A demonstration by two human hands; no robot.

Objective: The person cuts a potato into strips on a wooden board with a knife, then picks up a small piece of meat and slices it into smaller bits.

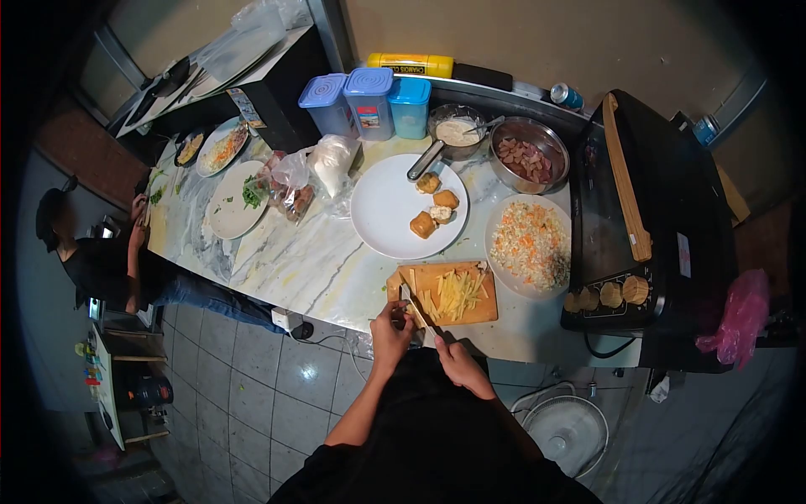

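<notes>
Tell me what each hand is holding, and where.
Right hand grips a knife by its handle. Left hand rests on the cutting board; what it holds cannot be told.

You stand over a marble-patterned counter, lit from above. Grey tiled floor near left. Beige wall far side. Black side table far left. White fan on the floor, near right.

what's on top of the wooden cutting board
Pale yellow cut strips lie on the cutting board. The left hand and a knife cover its near corner, hiding what lies beneath.
</notes>
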